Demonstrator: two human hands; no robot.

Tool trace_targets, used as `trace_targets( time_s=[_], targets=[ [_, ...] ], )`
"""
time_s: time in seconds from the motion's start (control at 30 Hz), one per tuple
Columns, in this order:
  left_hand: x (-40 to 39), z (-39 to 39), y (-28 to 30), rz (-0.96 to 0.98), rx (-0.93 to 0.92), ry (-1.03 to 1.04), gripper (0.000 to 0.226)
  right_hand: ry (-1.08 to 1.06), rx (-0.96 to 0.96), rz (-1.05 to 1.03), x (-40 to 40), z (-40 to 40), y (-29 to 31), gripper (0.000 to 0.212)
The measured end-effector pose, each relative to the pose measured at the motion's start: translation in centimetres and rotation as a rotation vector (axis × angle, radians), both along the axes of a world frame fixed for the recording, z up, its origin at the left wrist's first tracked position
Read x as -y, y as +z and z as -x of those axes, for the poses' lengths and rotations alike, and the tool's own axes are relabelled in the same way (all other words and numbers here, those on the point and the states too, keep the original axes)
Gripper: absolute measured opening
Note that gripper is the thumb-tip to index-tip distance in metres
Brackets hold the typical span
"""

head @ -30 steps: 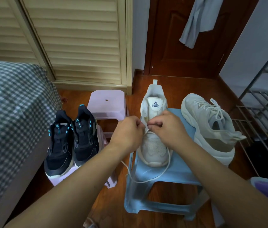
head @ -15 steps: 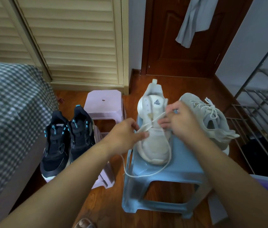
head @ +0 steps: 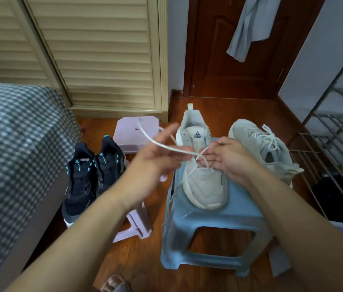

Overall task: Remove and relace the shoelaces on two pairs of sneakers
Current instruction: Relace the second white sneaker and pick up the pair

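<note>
A white sneaker [head: 202, 165] stood on a blue plastic stool [head: 214, 220], toe toward the camera and heel toward the far door, its tongue showing a dark logo. Its white shoelace [head: 166, 145] was partly threaded through the lower eyelets. One strand ran up and to the left, across the left hand [head: 153, 163], and curled free in the air over the lilac stool [head: 136, 133] beyond. The left hand was blurred, so whether its grip on the lace was clenched or released could not be told; the strand lay across its fingers. The right hand [head: 229, 159] rested against the sneaker's right side by the eyelets, its fingers lightly curled, pinching the other strand where the two strands crossed over the tongue. A further length of lace hung down the stool's left edge.

Just right of that shoe, on the same stool, the second white sneaker [head: 261, 150] lay tilted on its side, fully laced and tied in a bow. To the left, a pair of black sneakers [head: 90, 173] with turquoise accents sat side by side on another lilac stool [head: 136, 220], beside a bed [head: 19, 144] with a checked cover. A metal rack [head: 334, 127] stood at the right.
</note>
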State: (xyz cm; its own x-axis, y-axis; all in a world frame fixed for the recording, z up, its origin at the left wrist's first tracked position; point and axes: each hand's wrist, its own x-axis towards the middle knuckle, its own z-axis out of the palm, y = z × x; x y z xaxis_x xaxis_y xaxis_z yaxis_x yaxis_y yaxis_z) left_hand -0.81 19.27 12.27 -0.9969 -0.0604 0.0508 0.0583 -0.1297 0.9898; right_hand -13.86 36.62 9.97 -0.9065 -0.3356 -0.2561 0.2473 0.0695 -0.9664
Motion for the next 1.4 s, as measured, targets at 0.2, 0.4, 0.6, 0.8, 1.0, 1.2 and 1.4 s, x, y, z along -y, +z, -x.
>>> trace_targets(
  time_s=[0.2, 0.4, 0.6, 0.8, 1.0, 1.2, 1.4],
  targets=[
    [-1.6, 1.5, -4.8, 1.162, -0.276, -0.206, 0.06, 0.015, 0.092, 0.159, -0.3, -0.1, 0.6, 0.017],
    [-2.8, 1.3, -6.2, 1.532, -0.401, -0.187, 0.066, 0.048, 0.007, 0.093, -1.3, -0.1, 2.4, 0.018],
    [-2.3, 1.8, -6.2, 1.523, -0.389, -0.174, 0.066, -0.645, -0.076, 0.726, -6.3, 3.7, 5.5, 0.015],
    [-1.7, 2.0, -5.8, 1.516, -0.415, -0.13, 0.051, 0.195, -0.677, -0.647, -2.3, 0.5, 1.8, 0.018],
    [-1.5, 1.1, -7.4, 1.389, -0.28, -0.034, 0.051, 0.31, -0.877, -0.915, 0.2, -1.0, -2.2, 0.008],
    [-6.6, -0.1, -8.6, 1.327, -0.062, 0.157, 0.074, 0.178, -0.792, -0.964, -0.9, -3.2, 0.1, 0.012],
    [-5.5, -0.4, -8.5, 1.348, -0.017, 0.095, 0.075, -0.358, -0.876, -1.113, -9.7, -0.4, 8.8, 0.014]
  ],
)
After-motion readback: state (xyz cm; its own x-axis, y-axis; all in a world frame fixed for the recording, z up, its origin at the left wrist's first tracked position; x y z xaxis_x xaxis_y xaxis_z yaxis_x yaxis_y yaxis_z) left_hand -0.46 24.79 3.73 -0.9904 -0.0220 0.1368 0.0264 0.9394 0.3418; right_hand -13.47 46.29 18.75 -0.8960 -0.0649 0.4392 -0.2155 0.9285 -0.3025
